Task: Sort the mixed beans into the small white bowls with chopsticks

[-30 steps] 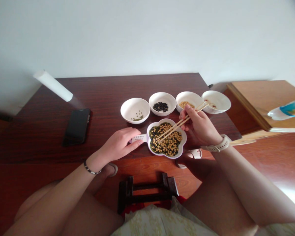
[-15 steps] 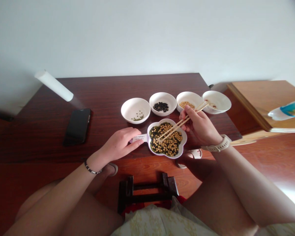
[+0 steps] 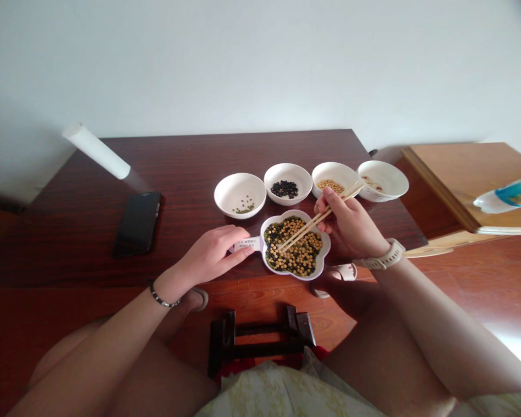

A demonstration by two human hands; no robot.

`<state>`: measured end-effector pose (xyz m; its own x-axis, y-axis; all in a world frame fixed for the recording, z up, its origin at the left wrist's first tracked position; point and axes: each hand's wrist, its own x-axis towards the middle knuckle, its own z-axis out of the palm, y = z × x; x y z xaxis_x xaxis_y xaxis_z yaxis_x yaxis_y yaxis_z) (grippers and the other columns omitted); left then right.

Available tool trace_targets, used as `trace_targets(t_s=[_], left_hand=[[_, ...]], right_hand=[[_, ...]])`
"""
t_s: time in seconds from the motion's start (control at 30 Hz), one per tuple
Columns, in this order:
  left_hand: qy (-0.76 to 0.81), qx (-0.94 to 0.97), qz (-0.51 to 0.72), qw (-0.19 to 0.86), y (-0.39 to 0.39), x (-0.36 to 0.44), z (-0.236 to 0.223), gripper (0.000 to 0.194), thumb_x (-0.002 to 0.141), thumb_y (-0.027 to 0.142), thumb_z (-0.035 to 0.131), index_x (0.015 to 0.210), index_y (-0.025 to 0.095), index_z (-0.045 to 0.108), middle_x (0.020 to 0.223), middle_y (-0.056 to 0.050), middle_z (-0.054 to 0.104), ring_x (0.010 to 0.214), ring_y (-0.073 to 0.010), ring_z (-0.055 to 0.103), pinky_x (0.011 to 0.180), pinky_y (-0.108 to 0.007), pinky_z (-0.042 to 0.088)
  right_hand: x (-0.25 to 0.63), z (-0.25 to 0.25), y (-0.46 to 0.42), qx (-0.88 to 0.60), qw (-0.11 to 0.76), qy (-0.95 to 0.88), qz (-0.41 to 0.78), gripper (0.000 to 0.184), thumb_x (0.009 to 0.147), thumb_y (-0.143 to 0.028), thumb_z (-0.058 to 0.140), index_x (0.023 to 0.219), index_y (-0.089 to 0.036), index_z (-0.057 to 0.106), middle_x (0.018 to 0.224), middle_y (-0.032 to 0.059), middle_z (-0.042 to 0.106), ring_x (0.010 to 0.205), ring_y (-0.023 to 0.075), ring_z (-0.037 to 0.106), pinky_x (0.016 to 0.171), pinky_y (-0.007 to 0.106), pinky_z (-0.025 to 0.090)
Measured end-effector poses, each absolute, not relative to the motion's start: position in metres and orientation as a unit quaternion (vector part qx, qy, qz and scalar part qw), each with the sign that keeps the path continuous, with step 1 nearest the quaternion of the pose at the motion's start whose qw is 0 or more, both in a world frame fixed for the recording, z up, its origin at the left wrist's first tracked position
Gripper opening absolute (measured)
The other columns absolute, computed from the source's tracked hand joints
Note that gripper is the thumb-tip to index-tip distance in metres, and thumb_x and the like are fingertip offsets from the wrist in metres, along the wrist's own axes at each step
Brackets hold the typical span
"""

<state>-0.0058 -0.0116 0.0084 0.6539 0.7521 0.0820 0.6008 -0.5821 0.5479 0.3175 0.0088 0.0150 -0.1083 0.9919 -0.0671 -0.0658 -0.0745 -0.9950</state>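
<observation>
My right hand (image 3: 349, 225) is shut on a pair of wooden chopsticks (image 3: 316, 221), whose tips lie among the beans in a white flower-shaped dish (image 3: 326, 248). That dish holds mixed green, black and yellow beans. My left hand (image 3: 211, 256) grips the dish's short handle, which bears a small paper label (image 3: 246, 244). Beyond the dish stand white bowls: mung beans (image 3: 226, 200), black beans (image 3: 287, 172), soybeans (image 3: 332, 169), and a few reddish-brown beans (image 3: 388, 184).
All this stands on a dark reddish-brown wooden table (image 3: 200, 156). A black phone (image 3: 138, 223) lies to its left, below a white tube (image 3: 96, 150). A wooden board (image 3: 455, 179) and plastic bottle (image 3: 507, 198) sit right. A small dark stool (image 3: 260, 341) stands below.
My right hand and the upper ends of the chopsticks have shifted slightly left, with the tips still among the beans. My left hand and the dish have barely moved.
</observation>
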Motion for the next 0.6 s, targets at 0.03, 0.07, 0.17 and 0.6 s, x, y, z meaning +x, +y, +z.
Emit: trace_targets(t_s=[0.03, 0.07, 0.17, 0.6], left_hand=[[0.386, 0.876, 0.155, 0.244, -0.0116, -0.0058, 0.0084, 0.026, 0.107, 0.041, 0.052, 0.098, 0.018, 0.062, 0.094, -0.004, 0.066, 0.087, -0.0188, 0.061, 0.078, -0.029, 0.042], [0.386, 0.876, 0.155, 0.244, -0.0117, -0.0059, 0.0085, 0.027, 0.107, 0.041, 0.052, 0.098, 0.018, 0.063, 0.094, -0.004, 0.066, 0.087, -0.0188, 0.06, 0.077, -0.029, 0.042], [0.386, 0.877, 0.156, 0.241, -0.0119, -0.0059, 0.0085, 0.027, 0.107, 0.042, 0.051, 0.098, 0.018, 0.063, 0.093, -0.004, 0.066, 0.086, -0.0187, 0.06, 0.077, -0.029, 0.042], [0.385, 0.877, 0.158, 0.241, -0.0117, -0.0046, 0.0102, 0.027, 0.106, 0.041, 0.052, 0.097, 0.018, 0.063, 0.093, -0.004, 0.067, 0.086, -0.0188, 0.061, 0.077, -0.029, 0.043]], right_hand=[[0.3179, 0.0152, 0.009, -0.473, 0.472, -0.489, 0.561, 0.046, 0.101, -0.06, 0.059, 0.079, -0.02, 0.063, 0.068, 0.0032, 0.062, 0.054, 0.0113, 0.054, 0.048, 0.022, 0.044], [0.3184, 0.0154, 0.0091, -0.473, 0.472, -0.488, 0.562, 0.046, 0.101, -0.06, 0.059, 0.078, -0.02, 0.063, 0.068, 0.0032, 0.062, 0.054, 0.0112, 0.054, 0.048, 0.022, 0.044], [0.3194, 0.0163, 0.0087, -0.473, 0.466, -0.488, 0.566, 0.046, 0.1, -0.06, 0.06, 0.078, -0.02, 0.063, 0.069, 0.0033, 0.062, 0.053, 0.0109, 0.053, 0.047, 0.022, 0.043], [0.3185, 0.0169, 0.0086, -0.478, 0.463, -0.475, 0.576, 0.047, 0.099, -0.061, 0.061, 0.078, -0.019, 0.061, 0.068, 0.0026, 0.062, 0.051, 0.0098, 0.053, 0.045, 0.02, 0.043]])
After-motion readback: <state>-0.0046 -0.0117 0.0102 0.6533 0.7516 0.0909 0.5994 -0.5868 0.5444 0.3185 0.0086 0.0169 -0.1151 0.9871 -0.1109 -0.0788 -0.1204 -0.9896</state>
